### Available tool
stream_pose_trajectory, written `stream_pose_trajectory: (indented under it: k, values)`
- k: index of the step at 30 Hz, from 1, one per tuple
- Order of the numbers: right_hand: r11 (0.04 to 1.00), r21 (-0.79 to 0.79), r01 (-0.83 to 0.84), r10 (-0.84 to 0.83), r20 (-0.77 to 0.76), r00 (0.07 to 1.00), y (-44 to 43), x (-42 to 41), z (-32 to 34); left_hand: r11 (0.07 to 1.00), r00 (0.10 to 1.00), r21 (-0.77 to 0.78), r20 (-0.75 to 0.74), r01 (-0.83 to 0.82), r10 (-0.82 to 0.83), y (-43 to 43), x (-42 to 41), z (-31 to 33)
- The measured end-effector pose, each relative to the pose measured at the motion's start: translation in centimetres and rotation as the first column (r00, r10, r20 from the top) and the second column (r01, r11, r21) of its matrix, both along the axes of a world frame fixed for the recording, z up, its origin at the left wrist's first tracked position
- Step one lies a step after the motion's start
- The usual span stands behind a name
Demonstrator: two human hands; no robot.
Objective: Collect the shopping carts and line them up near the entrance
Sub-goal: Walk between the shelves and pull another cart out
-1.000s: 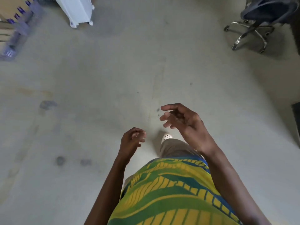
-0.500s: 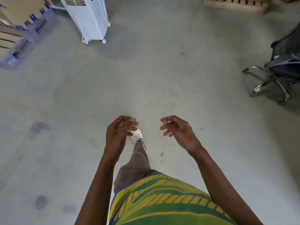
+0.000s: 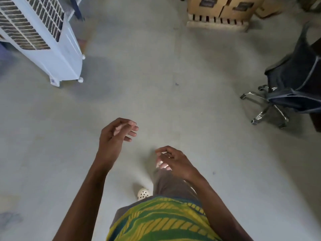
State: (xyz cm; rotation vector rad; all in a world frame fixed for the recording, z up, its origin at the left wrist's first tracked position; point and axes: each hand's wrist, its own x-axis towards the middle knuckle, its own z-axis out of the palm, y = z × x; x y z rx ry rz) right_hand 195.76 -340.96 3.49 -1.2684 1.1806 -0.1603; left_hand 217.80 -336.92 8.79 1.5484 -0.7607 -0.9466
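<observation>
The person stood on the bare concrete floor, well apart from the white air cooler and to its right. Both arms were held out in front of the body. The left hand was the one nearer the cooler and the further forward; its fingers were loosely bent and slightly apart, and they gripped nothing. The right hand hung lower and further from the cooler, over the brown trouser leg. Its fingers were curled loosely inward around nothing. Whether thumb and forefinger met at the tips, I could not tell.

A cream perforated shoe showed on the floor beneath the hands, just above the hem of a green and yellow patterned shirt.

Far to the right of the cooler stood a dark office chair on a chrome wheeled base. Across the floor from the cooler, cardboard boxes sat on a wooden pallet.

Where the shopping carts were, I could not tell.
</observation>
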Motion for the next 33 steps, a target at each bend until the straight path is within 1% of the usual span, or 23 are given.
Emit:
stream_pose_trajectory:
  k: [2,4,8,9,11,14,17,20,25,30,33]
  values:
    - [1.000,-0.006,0.021,-0.021,-0.019,1.000,-4.7,2.4,-1.3,1.000,1.000,0.011,0.004,0.006,-0.006,-4.1,2.2,-0.9]
    - [0.999,0.027,0.022,-0.021,-0.024,0.999,-9.5,5.3,-2.8,1.000,1.000,0.013,-0.005,-0.009,0.009,-8.3,4.6,-1.8]
    - [0.987,0.138,-0.088,0.087,0.012,0.996,-21.5,11.8,-4.8,0.999,0.999,0.016,0.016,-0.043,0.042,-18.3,9.9,-2.7]
    - [0.983,0.133,-0.129,0.127,0.025,0.992,-24.9,13.5,-4.5,0.998,0.998,0.027,0.026,-0.050,0.050,-20.8,11.1,-2.8]
    - [0.985,0.056,-0.166,0.163,0.042,0.986,-32.0,16.7,-2.7,0.997,0.997,0.049,0.036,-0.064,0.062,-25.9,13.5,-2.8]
    - [0.996,-0.062,-0.067,0.070,0.063,0.996,-41.8,20.7,1.3,0.991,0.995,0.090,0.000,-0.095,0.095,-32.5,16.4,-2.4]
    - [0.992,-0.125,-0.030,0.045,0.118,0.992,-49.2,24.1,4.5,0.983,0.991,0.130,-0.030,-0.128,0.133,-37.8,18.9,-3.1]
    - [0.989,-0.145,-0.006,0.033,0.187,0.982,-55.4,27.3,6.0,0.970,0.984,0.184,-0.062,-0.156,0.169,-43.5,22.3,-5.1]
    - [0.987,-0.161,0.015,0.017,0.196,0.981,-64.7,32.6,5.0,0.959,0.986,0.244,-0.053,-0.142,0.159,-54.2,29.1,-8.6]
    - [0.981,-0.157,0.110,-0.081,0.177,0.981,-75.4,38.8,5.2,0.962,0.988,0.237,-0.037,-0.135,0.148,-68.0,37.4,-10.5]
    - [0.969,-0.167,0.182,-0.147,0.201,0.968,-82.5,42.6,7.0,0.976,0.997,0.205,0.045,-0.070,0.062,-77.3,42.8,-9.2]
